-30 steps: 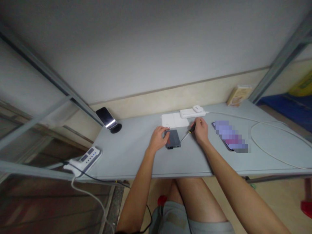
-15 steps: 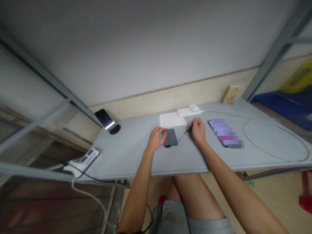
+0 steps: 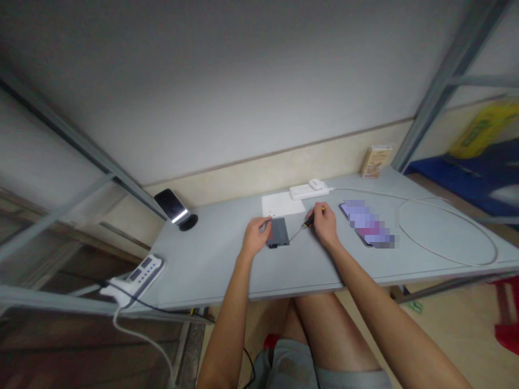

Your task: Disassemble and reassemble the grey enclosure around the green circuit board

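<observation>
My left hand [image 3: 255,237] grips the left side of a flat dark grey box [image 3: 279,232], which lies on the table. Its fingers rest at the far left corner, and the thumb lies along that side. In my right hand [image 3: 325,224] is a screwdriver [image 3: 308,220] with a black and yellow handle, the fingers closed round it. The thin metal shaft slants down to the left, its tip at the box's right edge. Whether the tip sits in a gap or a screw is too small to tell. Behind the box lies a white sheet [image 3: 284,203] with a few tiny dark specks near its front left corner.
At the back stands a white power strip [image 3: 302,192] with a plug and a long white cable [image 3: 430,253]. A phone [image 3: 367,224] lies right of my right hand. Further off are a small carton [image 3: 376,161], a phone on a stand [image 3: 172,206] and another power strip [image 3: 141,275].
The camera view has shifted slightly, so everything sits a little further left in the picture. Both hands keep their holds, and the screwdriver tip stays at the box's right edge.
</observation>
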Motion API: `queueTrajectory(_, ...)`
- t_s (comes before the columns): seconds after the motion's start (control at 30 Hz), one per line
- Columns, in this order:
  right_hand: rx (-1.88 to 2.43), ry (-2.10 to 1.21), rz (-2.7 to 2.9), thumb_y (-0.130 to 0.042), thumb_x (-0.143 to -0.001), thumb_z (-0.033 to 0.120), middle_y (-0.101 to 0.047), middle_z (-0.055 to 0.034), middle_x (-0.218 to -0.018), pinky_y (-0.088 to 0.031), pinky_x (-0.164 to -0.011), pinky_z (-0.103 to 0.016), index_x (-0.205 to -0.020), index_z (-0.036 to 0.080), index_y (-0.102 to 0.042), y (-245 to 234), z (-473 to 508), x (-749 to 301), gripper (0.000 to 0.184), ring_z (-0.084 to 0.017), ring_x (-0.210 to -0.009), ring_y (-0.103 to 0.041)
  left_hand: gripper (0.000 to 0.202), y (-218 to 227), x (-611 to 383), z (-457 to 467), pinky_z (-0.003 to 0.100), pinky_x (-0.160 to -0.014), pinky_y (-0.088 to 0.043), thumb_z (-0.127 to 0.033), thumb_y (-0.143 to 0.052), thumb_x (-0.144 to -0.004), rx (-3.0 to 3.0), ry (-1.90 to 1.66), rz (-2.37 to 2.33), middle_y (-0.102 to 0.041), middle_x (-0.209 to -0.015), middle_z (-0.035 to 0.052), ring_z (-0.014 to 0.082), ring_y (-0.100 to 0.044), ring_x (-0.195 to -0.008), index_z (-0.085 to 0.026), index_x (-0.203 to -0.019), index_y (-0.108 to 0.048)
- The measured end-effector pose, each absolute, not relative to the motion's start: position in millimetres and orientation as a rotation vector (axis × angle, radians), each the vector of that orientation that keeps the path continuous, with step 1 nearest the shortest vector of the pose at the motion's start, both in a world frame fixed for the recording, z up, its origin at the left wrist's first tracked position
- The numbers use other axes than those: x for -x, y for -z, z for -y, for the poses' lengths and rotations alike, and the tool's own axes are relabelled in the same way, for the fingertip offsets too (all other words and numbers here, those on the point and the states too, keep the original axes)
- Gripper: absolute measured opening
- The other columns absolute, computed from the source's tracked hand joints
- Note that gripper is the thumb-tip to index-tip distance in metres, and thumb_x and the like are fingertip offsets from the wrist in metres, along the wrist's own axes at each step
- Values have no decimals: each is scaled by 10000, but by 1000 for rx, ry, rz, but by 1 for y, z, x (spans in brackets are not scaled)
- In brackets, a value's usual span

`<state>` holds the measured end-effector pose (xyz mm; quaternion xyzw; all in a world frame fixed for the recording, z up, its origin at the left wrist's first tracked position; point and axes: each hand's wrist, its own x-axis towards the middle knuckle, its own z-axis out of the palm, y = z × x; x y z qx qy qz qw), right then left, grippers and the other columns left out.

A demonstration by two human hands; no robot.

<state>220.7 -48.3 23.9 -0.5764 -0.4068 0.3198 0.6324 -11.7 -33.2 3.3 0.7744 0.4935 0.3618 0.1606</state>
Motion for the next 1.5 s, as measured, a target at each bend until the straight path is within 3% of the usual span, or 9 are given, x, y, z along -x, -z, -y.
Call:
queueTrajectory(0.23, 1315, -760, 913, -468, -923, 588, -584, 28, -587, -429, -475, -246, -734, 229, -506, -24, 48, -220, 408, -117, -459, -493, 212, -5, 11, 35, 376, -921, -526, -278, -589, -964, -2177, -1067, -1429, -755, -1027, 40, 192, -627, -908, -229, -1103, -741)
queueTrajectory(0.5, 1334, -739, 958, -451, -951, 533, -546, 34, -550, -409, -472, -245, -697, 222, -521, -27, 51, -220, 407, -112, -442, -478, 198, -3, 12, 34, 352, -881, -521, -251, -606, -954, -2189, -1078, -1426, -748, -988, 42, 186, -610, -872, -211, -1092, -741)
queueTrajectory(1.1, 1466, -592, 901, -521, -866, 698, -603, 7, -609, -430, -545, -281, -751, 234, -537, -23, 68, -224, 478, -156, -518, -547, 162, -6, 8, 38, 385, -923, -496, -179, -503, -962, -2320, -952, -1523, -677, -1024, 64, 230, -615, -1000, -214, -1043, -639)
queueTrajectory(1.33, 1623, -568, 1132, -341, -911, 752, -573, -27, -532, -383, -567, -318, -695, 238, -548, -24, 86, -237, 595, -192, -546, -531, 188, -5, 12, 36, 416, -969, -474, -177, -446, -987, -2348, -892, -1532, -671, -1057, 74, 246, -581, -1043, -214, -1062, -615)
queueTrajectory(1.5, 1508, -938, 1222, -519, -845, 723, -588, -7, -503, -306, -433, -276, -802, 191, -659, -32, 104, -257, 552, -134, -416, -437, 205, -3, 14, 35, 406, -990, -478, -174, -436, -991, -2307, -919, -1514, -671, -1064, 64, 234, -586, -1052, -224, -1061, -622)
